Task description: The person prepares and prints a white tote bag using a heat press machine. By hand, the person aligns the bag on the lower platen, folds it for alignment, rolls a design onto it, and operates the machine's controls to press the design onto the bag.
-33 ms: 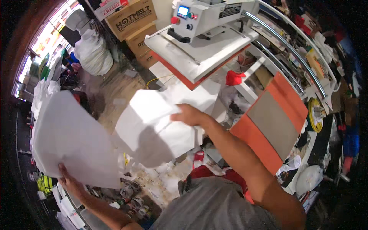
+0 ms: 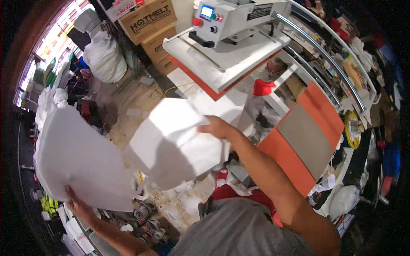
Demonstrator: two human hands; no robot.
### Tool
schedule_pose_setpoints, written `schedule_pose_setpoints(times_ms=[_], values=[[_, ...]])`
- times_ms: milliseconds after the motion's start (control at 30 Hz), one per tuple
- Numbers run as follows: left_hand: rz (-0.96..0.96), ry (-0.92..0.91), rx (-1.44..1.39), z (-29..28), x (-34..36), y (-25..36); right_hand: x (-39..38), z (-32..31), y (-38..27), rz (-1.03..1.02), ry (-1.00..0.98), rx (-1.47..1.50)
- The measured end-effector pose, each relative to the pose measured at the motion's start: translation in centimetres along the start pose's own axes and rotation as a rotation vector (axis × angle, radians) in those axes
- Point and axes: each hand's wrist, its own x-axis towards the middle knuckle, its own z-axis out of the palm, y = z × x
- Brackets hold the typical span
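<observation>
On the left, my left hand grips the lower edge of a large white sheet, which looks like paper or film and hangs slightly curved. Its thumb lies on the face of the sheet; the other fingers are behind it. Toward the middle, my right hand pinches the right edge of a second white sheet, held up in front of me. A shadow falls across this sheet's lower half. Behind it to the right, more white sheet material shows below the heat press.
An orange platen with a grey pad sits to the right, near metal rails. Cardboard boxes and a full white bag stand at the back. Several small containers lie low in front, and a red cloth hangs by the press.
My right hand and the sheet it pinches have shifted slightly to the right. The left hand keeps its hold, nearly still.
</observation>
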Motion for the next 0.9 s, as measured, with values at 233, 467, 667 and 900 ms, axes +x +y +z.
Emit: schedule_pose_setpoints(times_ms=[233,467,667,900], values=[[0.006,0.016,0.065,-3.3,0.3,-4.4,-2.7,-6.7,35.1,0.222,1.268,0.230],[0.097,-0.115,0.189,-4.4,-2.0,-3.2,-2.3,-3.1,30.3,0.555,1.269,0.036],[-0.025,-0.411,0.064,3.6,-4.5,2.0,-2.9,-1.8,22.0,0.286,1.134,-0.359],[0.012,-1.181,-0.372,23.0,-10.8,12.8,-12.8,-2.6,-3.5,-0.729,0.409,0.220]])
